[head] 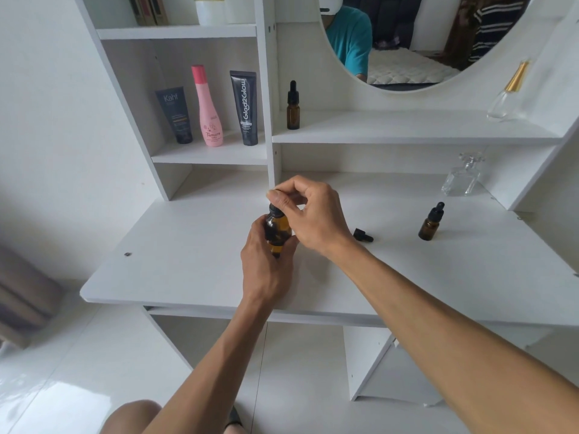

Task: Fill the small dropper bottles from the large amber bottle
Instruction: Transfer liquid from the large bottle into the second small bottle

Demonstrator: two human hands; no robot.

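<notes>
Over the desk (188, 277) middle, the left hand (266, 264) wraps its grip round an amber bottle (277, 228); the right hand (313, 214) pinches its dropper top (273, 209). A loose cap (362, 236) lies right of them, a capped small bottle (430, 222) near the right edge, another (293, 106) on the shelf. A slipping tilt could likely spill liquid.

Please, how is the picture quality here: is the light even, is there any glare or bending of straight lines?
Head view: soft, even daylight, with only faint shadows under the hands on the desk; glare shows on the glossy floor at lower left; the wide lens bends the shelf edges and stretches the right forearm; the amber bottle in the left hand is reasonably sharp.
</notes>
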